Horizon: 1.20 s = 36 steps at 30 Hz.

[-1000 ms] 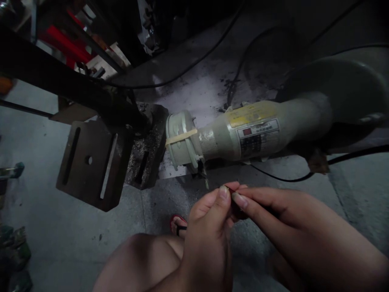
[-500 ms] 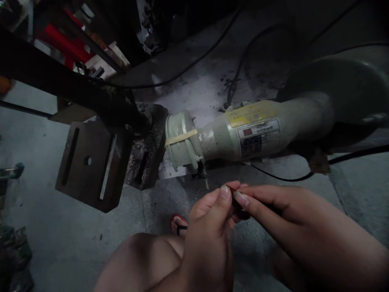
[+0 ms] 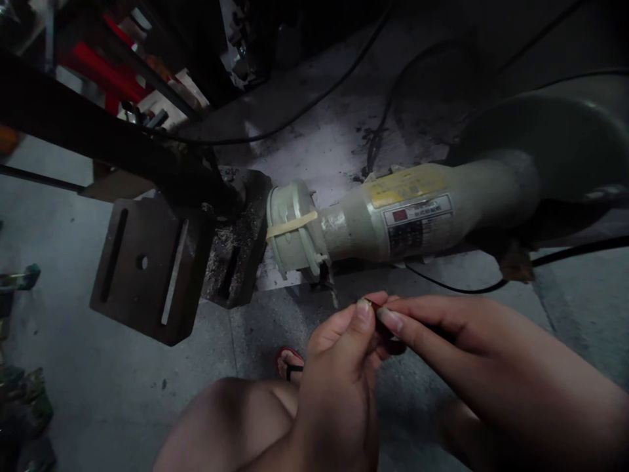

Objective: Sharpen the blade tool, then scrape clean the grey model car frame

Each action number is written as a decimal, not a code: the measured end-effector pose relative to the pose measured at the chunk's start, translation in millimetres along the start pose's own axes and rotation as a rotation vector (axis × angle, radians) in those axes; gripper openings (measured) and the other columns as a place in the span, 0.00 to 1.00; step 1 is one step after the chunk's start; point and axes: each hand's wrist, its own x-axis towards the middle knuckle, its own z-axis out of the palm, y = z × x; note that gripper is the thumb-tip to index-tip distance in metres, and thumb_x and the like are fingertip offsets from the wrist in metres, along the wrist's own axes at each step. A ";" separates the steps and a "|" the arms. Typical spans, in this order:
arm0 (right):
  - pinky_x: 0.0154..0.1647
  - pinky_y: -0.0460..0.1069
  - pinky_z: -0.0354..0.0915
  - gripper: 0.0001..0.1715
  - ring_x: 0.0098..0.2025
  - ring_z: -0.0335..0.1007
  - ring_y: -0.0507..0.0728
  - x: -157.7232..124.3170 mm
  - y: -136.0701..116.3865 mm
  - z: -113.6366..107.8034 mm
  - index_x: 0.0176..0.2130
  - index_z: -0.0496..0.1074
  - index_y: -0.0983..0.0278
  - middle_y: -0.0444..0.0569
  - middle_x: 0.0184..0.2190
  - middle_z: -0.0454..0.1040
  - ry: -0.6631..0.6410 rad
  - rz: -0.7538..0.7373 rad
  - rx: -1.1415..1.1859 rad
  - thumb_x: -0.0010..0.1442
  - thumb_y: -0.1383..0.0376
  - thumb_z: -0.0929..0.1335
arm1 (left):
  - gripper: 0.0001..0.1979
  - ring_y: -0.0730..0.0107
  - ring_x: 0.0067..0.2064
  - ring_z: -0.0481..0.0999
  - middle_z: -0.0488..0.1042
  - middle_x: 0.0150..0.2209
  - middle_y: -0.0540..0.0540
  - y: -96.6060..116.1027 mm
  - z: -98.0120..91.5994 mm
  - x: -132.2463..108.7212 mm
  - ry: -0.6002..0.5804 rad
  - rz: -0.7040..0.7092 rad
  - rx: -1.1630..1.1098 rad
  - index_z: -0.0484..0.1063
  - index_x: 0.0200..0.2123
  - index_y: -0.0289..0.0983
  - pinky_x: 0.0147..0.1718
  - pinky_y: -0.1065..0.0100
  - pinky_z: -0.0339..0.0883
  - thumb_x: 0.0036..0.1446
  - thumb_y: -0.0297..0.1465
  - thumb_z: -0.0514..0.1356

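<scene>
My left hand [image 3: 339, 354] is closed, thumb and fingers pinching a small dark reddish piece [image 3: 377, 307] whose kind I cannot make out. From the right, my right hand [image 3: 437, 334] pinches the same piece between thumb and forefinger, so the fingertips of both hands nearly meet. Most of the piece is hidden by the fingers. Just beyond my hands lies the pale green body of a bench grinder [image 3: 344, 229], with a yellow label, a rating plate and a strip of tape round its left end.
To the left stands a dark drill-press-like column [image 3: 98, 124] with a slotted metal table [image 3: 142, 262] and a base [image 3: 230, 262] strewn with metal shavings. A black cable [image 3: 304, 118] runs behind. My knee [image 3: 230, 419] and a sandalled foot [image 3: 289, 364] are below, above the grey floor [image 3: 122, 393].
Almost nothing differs. Both hands stay together on the small piece, with only a very slight shift of the fingers.
</scene>
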 end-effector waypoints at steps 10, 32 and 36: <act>0.43 0.55 0.86 0.28 0.42 0.94 0.66 1.1 2.5 -2.1 0.39 0.89 0.55 0.49 0.40 0.94 -0.031 0.007 0.011 0.80 0.44 0.67 | 0.18 0.53 0.54 0.89 0.91 0.45 0.40 -0.3 -0.1 2.2 -0.005 -0.006 0.005 0.92 0.51 0.37 0.63 0.50 0.79 0.71 0.46 0.79; 0.44 0.55 0.87 0.27 0.41 0.94 0.65 2.4 1.9 -3.8 0.41 0.91 0.54 0.49 0.40 0.94 -0.018 -0.017 -0.012 0.80 0.46 0.67 | 0.20 0.52 0.54 0.90 0.91 0.45 0.40 0.7 1.3 2.0 -0.024 -0.009 -0.016 0.91 0.51 0.37 0.63 0.51 0.79 0.68 0.46 0.82; 0.45 0.55 0.87 0.27 0.42 0.95 0.65 2.8 1.4 -3.0 0.43 0.92 0.53 0.49 0.42 0.95 -0.025 0.004 -0.022 0.80 0.46 0.67 | 0.20 0.55 0.52 0.89 0.91 0.46 0.39 1.1 0.9 3.0 -0.023 -0.010 -0.016 0.91 0.51 0.36 0.60 0.54 0.79 0.68 0.46 0.82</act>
